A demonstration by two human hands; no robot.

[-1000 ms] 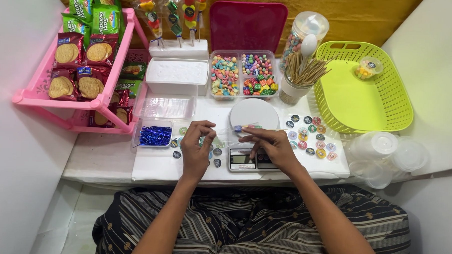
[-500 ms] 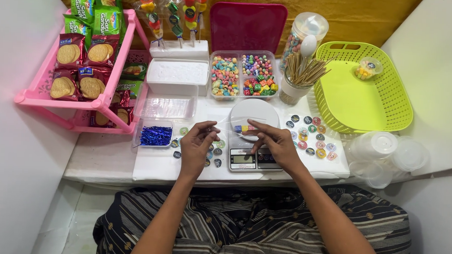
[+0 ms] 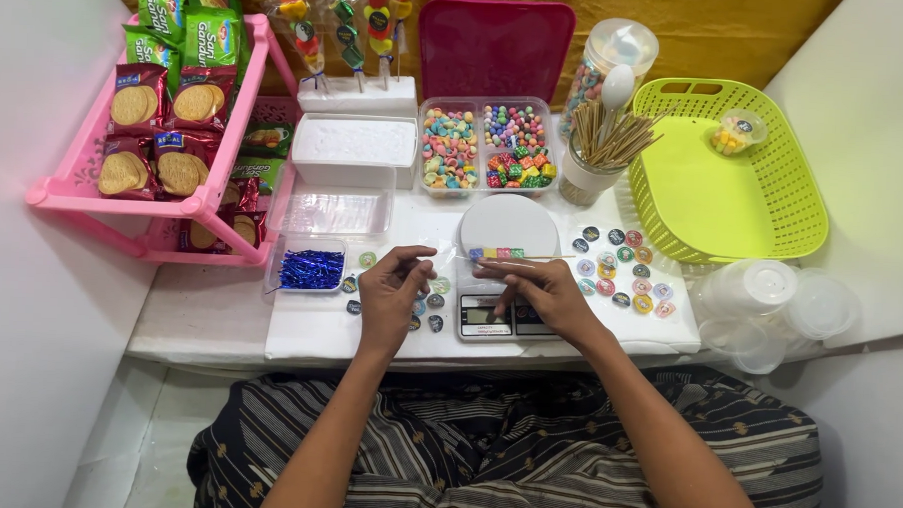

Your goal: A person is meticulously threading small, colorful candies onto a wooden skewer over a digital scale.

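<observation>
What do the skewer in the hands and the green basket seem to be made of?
The skewer looks like thin bare wood or bamboo: pale tan and matt, like the sticks in the cup. The green basket looks like moulded plastic: uniform lime colour, slight sheen, regular slotted walls.

Green snack packets (image 3: pixel 190 14) and red biscuit packs (image 3: pixel 156 128) fill the pink rack (image 3: pixel 74 186) (far left); round stickers (image 3: pixel 621 270) lie right.

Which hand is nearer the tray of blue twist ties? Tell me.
Left. The left hand sits just right of the tray of blue twist ties; the right hand is farther right, over the scale.
</observation>
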